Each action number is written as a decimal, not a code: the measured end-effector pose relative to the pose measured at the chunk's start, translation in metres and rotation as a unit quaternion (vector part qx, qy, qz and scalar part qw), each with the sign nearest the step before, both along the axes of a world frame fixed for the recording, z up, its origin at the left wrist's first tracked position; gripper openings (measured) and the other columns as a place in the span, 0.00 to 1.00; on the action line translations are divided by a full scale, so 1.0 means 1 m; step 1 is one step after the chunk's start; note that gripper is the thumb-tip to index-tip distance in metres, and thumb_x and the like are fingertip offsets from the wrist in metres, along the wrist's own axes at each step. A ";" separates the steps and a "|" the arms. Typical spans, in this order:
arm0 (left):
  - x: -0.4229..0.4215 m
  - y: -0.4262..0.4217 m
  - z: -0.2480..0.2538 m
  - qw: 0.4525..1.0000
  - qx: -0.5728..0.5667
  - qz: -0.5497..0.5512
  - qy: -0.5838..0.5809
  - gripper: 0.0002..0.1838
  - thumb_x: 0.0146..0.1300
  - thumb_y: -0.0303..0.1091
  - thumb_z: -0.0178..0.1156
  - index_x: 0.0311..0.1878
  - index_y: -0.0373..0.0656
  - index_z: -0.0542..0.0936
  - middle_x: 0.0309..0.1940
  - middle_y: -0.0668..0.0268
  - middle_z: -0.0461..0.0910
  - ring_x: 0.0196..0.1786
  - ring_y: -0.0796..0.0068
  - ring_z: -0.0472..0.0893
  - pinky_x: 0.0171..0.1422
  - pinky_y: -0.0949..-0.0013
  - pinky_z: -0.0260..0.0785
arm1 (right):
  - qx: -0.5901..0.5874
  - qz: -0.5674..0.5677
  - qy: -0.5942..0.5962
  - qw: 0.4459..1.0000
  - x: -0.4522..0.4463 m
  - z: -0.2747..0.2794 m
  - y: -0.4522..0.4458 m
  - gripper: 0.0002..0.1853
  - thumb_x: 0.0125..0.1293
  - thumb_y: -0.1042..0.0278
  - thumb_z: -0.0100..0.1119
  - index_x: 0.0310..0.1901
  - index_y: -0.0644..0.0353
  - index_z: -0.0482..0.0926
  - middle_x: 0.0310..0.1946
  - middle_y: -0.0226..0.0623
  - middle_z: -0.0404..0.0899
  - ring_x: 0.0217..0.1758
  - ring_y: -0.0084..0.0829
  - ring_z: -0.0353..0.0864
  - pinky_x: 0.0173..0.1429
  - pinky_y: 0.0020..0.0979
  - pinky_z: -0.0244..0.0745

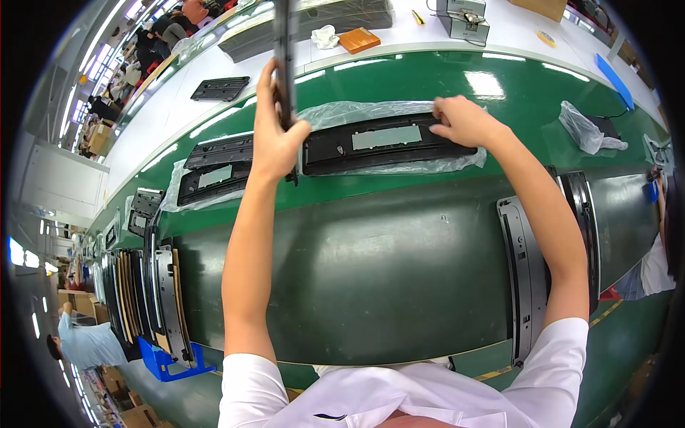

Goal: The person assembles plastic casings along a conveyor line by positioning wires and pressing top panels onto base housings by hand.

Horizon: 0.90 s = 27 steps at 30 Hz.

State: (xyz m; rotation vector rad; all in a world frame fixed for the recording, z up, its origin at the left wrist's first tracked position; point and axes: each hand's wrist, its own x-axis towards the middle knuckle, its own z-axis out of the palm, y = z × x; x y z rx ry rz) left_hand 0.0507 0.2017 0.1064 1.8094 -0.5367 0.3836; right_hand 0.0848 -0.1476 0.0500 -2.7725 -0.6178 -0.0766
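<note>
My left hand (pixel 275 139) grips a long black panel (pixel 284 64), held upright on edge above the green bench; the panel is a little blurred. My right hand (pixel 467 123) is at the right end of a black tray-like part (pixel 328 151) that lies on clear plastic film (pixel 349 110). Its fingers are curled, and what they hold, if anything, is too small to make out. A pale rectangular plate (pixel 387 138) shows in the middle of the black part. Left of my left hand, another black part (pixel 221 150) rests on film.
A long curved panel (pixel 524 278) lies under my right forearm. Many panels (pixel 143 292) stand in a row at the left, by a blue stand (pixel 168 362). Crumpled plastic (pixel 585 130) is at the right. Metal boxes (pixel 467 25) and an orange block (pixel 359 41) sit behind.
</note>
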 end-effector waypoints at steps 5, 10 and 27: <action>0.026 0.038 -0.039 1.000 0.010 0.017 -0.010 0.55 0.49 0.23 0.57 0.85 0.48 0.52 0.72 0.54 0.69 0.67 0.69 0.72 0.60 0.73 0.67 | 0.009 0.003 0.051 0.999 0.022 -0.033 -0.034 0.13 0.66 0.64 0.70 0.30 0.64 0.83 0.33 0.53 0.86 0.45 0.55 0.86 0.51 0.47 0.80; 0.030 0.049 -0.056 0.999 0.014 0.014 0.025 0.55 0.48 0.25 0.58 0.85 0.48 0.53 0.72 0.54 0.70 0.69 0.66 0.72 0.59 0.72 0.67 | 0.047 -0.048 0.051 0.996 0.033 -0.017 -0.031 0.07 0.64 0.70 0.68 0.35 0.66 0.82 0.34 0.53 0.85 0.40 0.53 0.86 0.46 0.45 0.81; 0.017 0.033 -0.048 0.997 0.057 -0.017 0.058 0.55 0.49 0.28 0.63 0.85 0.52 0.56 0.71 0.56 0.70 0.69 0.72 0.69 0.63 0.74 0.64 | 0.027 -0.034 0.166 0.985 0.040 0.033 -0.067 0.14 0.57 0.70 0.75 0.42 0.63 0.82 0.23 0.39 0.87 0.28 0.28 0.87 0.39 0.32 0.80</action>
